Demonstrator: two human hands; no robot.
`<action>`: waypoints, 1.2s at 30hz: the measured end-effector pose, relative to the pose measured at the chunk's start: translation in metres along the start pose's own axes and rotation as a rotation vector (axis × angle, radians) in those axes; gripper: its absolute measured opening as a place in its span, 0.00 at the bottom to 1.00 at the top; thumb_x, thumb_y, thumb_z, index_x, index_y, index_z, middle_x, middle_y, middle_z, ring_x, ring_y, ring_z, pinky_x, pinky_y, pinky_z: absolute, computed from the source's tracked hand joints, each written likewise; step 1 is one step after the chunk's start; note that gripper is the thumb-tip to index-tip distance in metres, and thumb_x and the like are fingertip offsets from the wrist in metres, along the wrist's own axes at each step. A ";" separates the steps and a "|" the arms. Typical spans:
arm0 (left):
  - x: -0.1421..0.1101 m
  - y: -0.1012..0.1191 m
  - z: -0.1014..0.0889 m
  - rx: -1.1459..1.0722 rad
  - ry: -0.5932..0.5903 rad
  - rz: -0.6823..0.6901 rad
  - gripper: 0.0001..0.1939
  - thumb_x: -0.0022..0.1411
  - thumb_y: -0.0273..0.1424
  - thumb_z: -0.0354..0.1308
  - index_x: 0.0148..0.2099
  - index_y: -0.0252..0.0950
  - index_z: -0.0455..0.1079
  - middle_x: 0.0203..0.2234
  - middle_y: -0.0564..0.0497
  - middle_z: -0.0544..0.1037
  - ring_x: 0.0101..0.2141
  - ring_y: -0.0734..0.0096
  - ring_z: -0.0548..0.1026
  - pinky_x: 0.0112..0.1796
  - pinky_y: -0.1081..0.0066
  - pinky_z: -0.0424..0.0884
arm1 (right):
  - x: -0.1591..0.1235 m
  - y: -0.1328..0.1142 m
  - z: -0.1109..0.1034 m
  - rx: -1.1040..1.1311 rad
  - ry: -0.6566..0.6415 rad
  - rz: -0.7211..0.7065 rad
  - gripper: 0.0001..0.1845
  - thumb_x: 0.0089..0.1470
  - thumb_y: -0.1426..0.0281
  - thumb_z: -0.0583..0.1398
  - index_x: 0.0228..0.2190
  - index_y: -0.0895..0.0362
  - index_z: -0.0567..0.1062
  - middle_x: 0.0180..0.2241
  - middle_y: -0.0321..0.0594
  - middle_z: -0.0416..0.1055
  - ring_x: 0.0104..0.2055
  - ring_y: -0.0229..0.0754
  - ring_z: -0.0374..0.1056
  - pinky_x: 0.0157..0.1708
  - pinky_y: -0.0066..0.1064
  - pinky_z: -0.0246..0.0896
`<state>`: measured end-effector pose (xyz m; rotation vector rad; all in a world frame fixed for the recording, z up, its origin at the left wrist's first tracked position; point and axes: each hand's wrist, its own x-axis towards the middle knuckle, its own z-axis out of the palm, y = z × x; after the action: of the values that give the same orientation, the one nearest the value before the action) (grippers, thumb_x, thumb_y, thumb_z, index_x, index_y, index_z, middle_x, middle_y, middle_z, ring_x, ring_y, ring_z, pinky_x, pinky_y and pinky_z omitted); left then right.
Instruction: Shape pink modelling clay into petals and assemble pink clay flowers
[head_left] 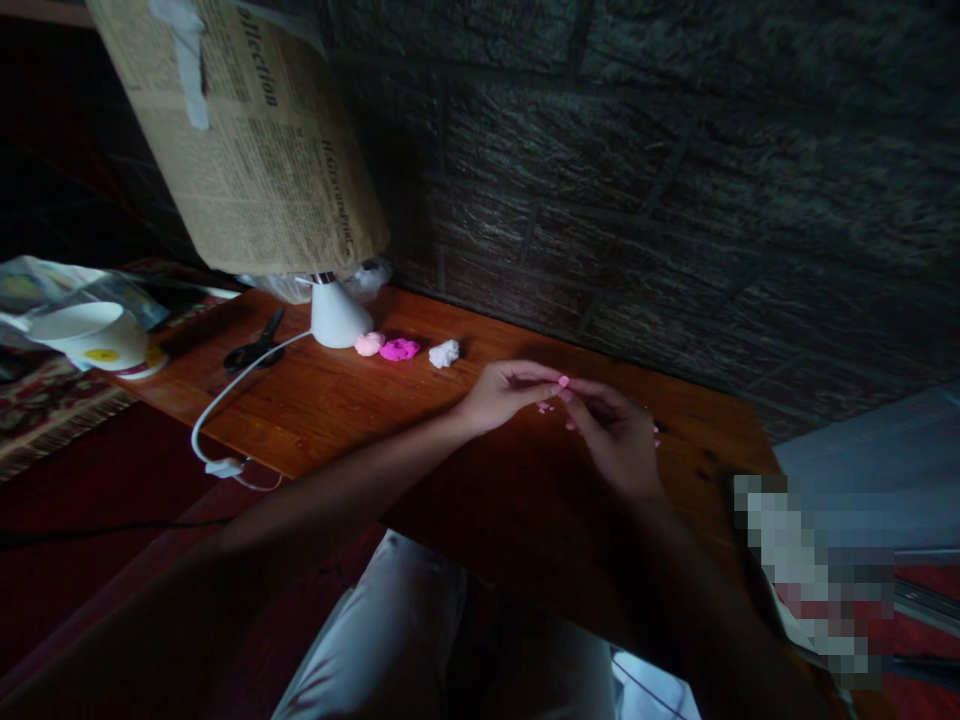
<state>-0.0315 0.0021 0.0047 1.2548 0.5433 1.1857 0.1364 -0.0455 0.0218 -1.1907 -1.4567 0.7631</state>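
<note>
A small piece of pink modelling clay [564, 382] is pinched between the fingertips of both my hands, just above the wooden table. My left hand [510, 392] comes in from the left with thumb and fingers closed on it. From the right, my right hand [615, 430] grips the same bit with thumb and forefinger. Beneath the fingers lie small pink crumbs [545, 408], partly hidden by my right hand. To the left sit a light pink lump [370, 344], a bright magenta lump [399, 349] and a whitish lump [444, 353] of clay.
A lamp with a newsprint shade [255, 150] and white base [341, 315] stands at the back left, its cable [225, 390] trailing over the table edge. Black scissors [255, 350] and a paper cup [101, 340] are farther left. A dark brick wall [600, 180] borders the wooden table [330, 420].
</note>
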 end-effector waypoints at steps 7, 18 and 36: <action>0.001 -0.003 0.000 -0.057 0.024 -0.092 0.20 0.47 0.38 0.76 0.40 0.32 0.81 0.34 0.47 0.84 0.33 0.71 0.80 0.42 0.66 0.78 | 0.000 0.011 0.000 -0.041 0.011 -0.032 0.15 0.54 0.58 0.68 0.39 0.54 0.82 0.35 0.41 0.82 0.29 0.41 0.76 0.29 0.34 0.72; 0.001 -0.008 0.000 -0.122 0.040 -0.082 0.19 0.49 0.33 0.75 0.44 0.33 0.80 0.37 0.47 0.85 0.36 0.71 0.81 0.45 0.65 0.78 | 0.001 0.006 0.000 -0.088 0.038 -0.044 0.13 0.54 0.59 0.67 0.38 0.53 0.82 0.30 0.38 0.81 0.23 0.38 0.73 0.25 0.32 0.68; 0.010 -0.010 -0.017 0.144 0.079 0.004 0.15 0.61 0.32 0.65 0.49 0.32 0.77 0.41 0.44 0.83 0.34 0.73 0.80 0.36 0.71 0.76 | 0.004 0.008 -0.006 -0.083 -0.071 0.075 0.15 0.54 0.58 0.66 0.40 0.53 0.82 0.39 0.42 0.83 0.31 0.42 0.75 0.31 0.35 0.71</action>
<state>-0.0391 0.0193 -0.0069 1.3349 0.6951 1.2205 0.1446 -0.0399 0.0175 -1.2985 -1.5220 0.8100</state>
